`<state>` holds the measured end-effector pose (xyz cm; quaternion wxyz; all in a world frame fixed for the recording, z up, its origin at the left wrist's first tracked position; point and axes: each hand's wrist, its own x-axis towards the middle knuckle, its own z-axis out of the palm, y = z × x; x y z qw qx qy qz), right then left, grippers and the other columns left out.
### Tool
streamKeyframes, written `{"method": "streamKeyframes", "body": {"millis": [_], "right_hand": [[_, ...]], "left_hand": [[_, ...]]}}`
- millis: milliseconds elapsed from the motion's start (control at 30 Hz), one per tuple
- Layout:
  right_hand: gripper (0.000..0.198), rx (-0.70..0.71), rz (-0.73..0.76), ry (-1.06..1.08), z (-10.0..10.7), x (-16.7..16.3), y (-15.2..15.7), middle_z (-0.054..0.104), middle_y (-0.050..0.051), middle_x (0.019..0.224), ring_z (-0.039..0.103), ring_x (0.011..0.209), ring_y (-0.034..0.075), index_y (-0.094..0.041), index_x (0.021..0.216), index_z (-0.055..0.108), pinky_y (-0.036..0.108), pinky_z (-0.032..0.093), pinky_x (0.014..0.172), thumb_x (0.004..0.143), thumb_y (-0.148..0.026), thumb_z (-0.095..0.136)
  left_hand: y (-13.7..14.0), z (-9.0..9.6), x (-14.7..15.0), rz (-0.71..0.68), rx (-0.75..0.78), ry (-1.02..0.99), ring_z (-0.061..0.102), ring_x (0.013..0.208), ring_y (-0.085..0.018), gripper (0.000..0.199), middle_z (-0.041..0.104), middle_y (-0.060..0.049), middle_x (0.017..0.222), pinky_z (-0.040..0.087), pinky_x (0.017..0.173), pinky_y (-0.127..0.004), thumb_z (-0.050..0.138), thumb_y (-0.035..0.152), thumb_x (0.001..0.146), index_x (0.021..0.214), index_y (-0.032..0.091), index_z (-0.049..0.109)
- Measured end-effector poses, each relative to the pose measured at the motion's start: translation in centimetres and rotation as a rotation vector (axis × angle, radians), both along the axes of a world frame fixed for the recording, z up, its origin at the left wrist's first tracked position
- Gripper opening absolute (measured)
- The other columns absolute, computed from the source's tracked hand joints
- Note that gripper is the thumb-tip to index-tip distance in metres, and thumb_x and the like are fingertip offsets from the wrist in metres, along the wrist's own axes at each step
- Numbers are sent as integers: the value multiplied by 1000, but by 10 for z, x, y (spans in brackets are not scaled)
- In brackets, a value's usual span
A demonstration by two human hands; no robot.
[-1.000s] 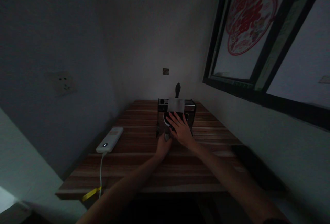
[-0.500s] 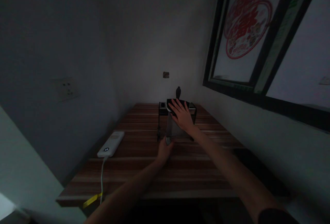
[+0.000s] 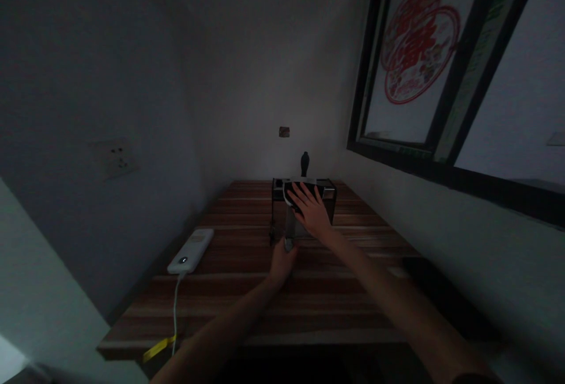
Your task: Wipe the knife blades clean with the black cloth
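Observation:
Ahead of me on the table stands a small black-framed stand (image 3: 272,210); the dim light hides its details. In front of it is a grey upright panel (image 3: 300,231), topped by a black piece with a pale edge (image 3: 286,192). My right hand (image 3: 312,210) lies with spread fingers against that black piece. Low at the panel's left side, my left hand (image 3: 282,260) is closed around a small greyish knob-like part (image 3: 288,245); its exact kind is unclear. A dark rounded handle-like shape (image 3: 305,163) rises behind the stand.
On the left of the striped wooden table (image 3: 238,242) lies a white power bank (image 3: 192,251) with a white cable (image 3: 175,310) and yellow tag (image 3: 159,348). A dark flat object (image 3: 445,295) lies along the right edge. Walls border the table, with a framed picture (image 3: 419,54) at right.
My right hand and the black piece under it have dropped slightly toward me, showing a pale strip behind. My left hand keeps its hold. The view has shifted slightly.

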<state>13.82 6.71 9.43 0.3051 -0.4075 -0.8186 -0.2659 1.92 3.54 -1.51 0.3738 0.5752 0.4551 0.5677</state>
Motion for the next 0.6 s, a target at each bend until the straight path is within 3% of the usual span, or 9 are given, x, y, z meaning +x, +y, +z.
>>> {"method": "streamKeyframes", "body": {"millis": [300,600], "right_hand": [[64,-101,69,-92,-48,7,-38,16,2,146,7,135,22,-24,138,20,51,7,107,80,-21,47],[63,-200,124,-41,-74,-1,-65,21,1,145,8,135,20,-24,138,20,52,11,107,80,-17,45]], "left_hand": [[7,-6,1,-63,56,-95,58,76,-15,25,66,-6,86,45,72,-25,52,16,67,90,11,59],[3,-10,-4,-125,75,-179,61,86,-21,33,68,-9,93,47,80,-34,54,12,57,90,12,61]]}}
